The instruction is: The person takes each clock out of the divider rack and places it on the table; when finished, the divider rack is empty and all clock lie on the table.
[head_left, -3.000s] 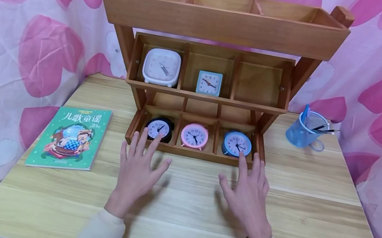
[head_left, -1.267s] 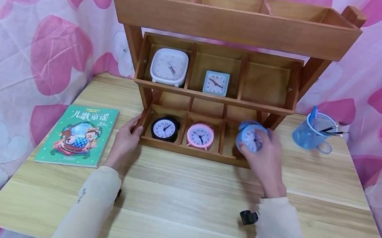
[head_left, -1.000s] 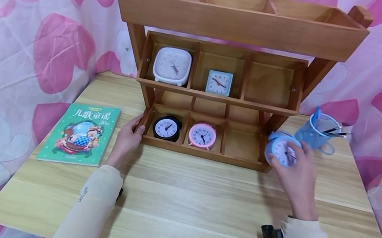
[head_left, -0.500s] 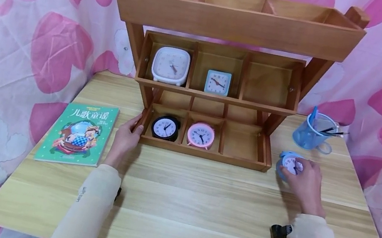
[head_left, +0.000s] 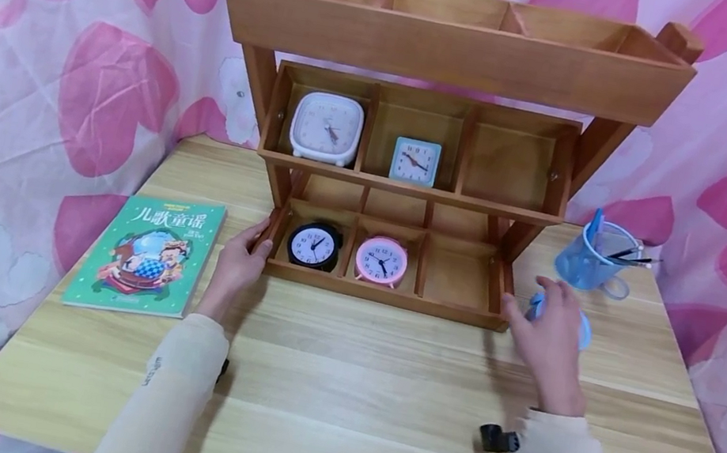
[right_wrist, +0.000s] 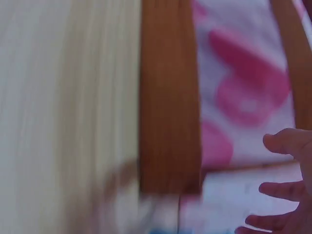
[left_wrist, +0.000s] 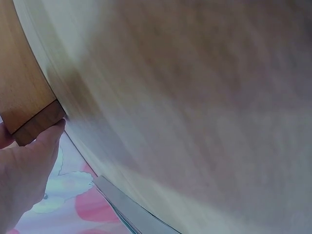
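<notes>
My left hand (head_left: pixel 239 267) grips the lower left end of a three-tier wooden shelf (head_left: pixel 450 55). In the left wrist view, thumb and fingers (left_wrist: pixel 46 141) pinch the shelf's corner (left_wrist: pixel 41 122). My right hand (head_left: pixel 548 350), fingers spread and holding nothing, is by the shelf's lower right end. Behind it a blue alarm clock (head_left: pixel 584 332) stands on the table, mostly hidden. On the bottom tier sit a black alarm clock (head_left: pixel 314 245) at left and a pink alarm clock (head_left: pixel 382 260) in the middle. The middle tier holds a white clock (head_left: pixel 326 127) and a small teal-edged square clock (head_left: pixel 414 161).
A blue mesh cup (head_left: pixel 584 262) with pens and pencils stands at the right rear of the wooden table (head_left: pixel 349 400). A green book (head_left: pixel 145 254) lies at left. Pink heart-patterned cloth (head_left: pixel 118 97) hangs behind and beside the table.
My right hand took the blue alarm clock from the bottom right compartment, set it on the table at right, let go and shifted left. My left hand moved to the shelf's left end.
</notes>
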The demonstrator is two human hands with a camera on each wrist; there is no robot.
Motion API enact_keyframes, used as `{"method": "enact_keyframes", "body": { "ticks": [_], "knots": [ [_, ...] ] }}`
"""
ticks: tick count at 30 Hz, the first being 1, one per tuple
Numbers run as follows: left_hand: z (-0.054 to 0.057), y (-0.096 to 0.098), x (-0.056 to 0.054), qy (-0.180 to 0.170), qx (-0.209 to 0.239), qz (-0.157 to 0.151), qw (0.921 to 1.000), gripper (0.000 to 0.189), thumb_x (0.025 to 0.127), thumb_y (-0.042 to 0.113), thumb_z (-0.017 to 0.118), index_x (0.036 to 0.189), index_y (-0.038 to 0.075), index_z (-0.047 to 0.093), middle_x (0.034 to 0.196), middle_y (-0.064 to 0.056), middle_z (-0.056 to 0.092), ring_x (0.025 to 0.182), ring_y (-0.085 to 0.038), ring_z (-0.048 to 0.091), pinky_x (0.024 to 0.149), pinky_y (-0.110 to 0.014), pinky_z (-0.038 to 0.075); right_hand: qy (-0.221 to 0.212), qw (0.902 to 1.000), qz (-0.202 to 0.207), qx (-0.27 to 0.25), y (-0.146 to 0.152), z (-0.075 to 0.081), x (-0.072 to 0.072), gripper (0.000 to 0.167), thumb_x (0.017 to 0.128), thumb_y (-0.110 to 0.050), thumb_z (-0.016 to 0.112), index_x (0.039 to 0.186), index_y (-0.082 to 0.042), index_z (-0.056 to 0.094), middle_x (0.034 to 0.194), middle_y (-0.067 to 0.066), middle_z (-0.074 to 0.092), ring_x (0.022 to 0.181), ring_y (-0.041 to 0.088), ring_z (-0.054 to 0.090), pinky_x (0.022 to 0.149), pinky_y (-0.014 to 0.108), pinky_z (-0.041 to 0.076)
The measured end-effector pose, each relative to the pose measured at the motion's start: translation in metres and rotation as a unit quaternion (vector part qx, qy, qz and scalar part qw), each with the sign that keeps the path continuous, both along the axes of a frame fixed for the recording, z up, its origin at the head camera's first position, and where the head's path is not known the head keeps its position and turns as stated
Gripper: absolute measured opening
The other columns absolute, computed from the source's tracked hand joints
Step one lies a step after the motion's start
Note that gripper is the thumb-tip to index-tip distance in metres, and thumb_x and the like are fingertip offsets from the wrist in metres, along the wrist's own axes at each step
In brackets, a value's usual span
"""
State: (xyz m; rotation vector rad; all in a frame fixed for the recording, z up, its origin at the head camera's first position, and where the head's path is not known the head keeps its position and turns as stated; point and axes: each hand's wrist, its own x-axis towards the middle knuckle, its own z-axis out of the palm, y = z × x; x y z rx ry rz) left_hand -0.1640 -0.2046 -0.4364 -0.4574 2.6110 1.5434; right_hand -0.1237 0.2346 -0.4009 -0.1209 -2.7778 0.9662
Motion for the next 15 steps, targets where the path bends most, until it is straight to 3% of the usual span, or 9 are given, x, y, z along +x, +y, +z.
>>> {"method": "enact_keyframes", "body": {
  "ticks": [2,7,12,15],
  "knots": [
    [-0.001,-0.001,0.0,0.006,-0.002,0.0,1.0,0.05,0.106,0.021,0.046,0.155,0.024,0.035,0.153,-0.019,0.04,0.139,-0.032,0.041,0.114,-0.046,0.034,0.017,0.9993,0.034,-0.003,-0.025,0.003,-0.004,0.062,0.094,-0.033,0.066,0.138,0.006,0.048,0.144,0.032,0.04,0.132,0.05,0.037,0.107,0.064,0.031],
    [-0.002,0.0,0.0,0.013,0.0,0.006,0.9999,0.05,0.105,0.02,0.046,0.154,0.023,0.037,0.152,-0.02,0.042,0.137,-0.033,0.043,0.113,-0.045,0.035,-0.018,0.9941,0.107,0.003,-0.09,0.002,-0.017,0.061,0.094,-0.039,0.066,0.141,-0.003,0.049,0.145,0.022,0.046,0.132,0.042,0.042,0.108,0.06,0.036],
    [-0.003,0.002,0.0,0.011,0.006,0.013,0.9998,0.049,0.105,0.018,0.047,0.154,0.023,0.038,0.15,-0.021,0.044,0.135,-0.032,0.045,0.111,-0.044,0.038,-0.044,0.9879,0.147,0.027,-0.138,-0.011,-0.031,0.063,0.091,-0.041,0.069,0.14,-0.006,0.05,0.144,0.019,0.047,0.127,0.039,0.045,0.108,0.059,0.034],
    [-0.002,0.003,0.0,-0.001,0.011,0.017,0.9998,0.05,0.106,0.02,0.045,0.154,0.026,0.036,0.153,-0.019,0.042,0.133,-0.031,0.044,0.108,-0.044,0.041,-0.045,0.9859,0.15,0.059,-0.155,-0.02,-0.039,0.066,0.088,-0.046,0.07,0.138,-0.007,0.052,0.141,0.019,0.049,0.122,0.039,0.048,0.106,0.059,0.03]
  ]
}}
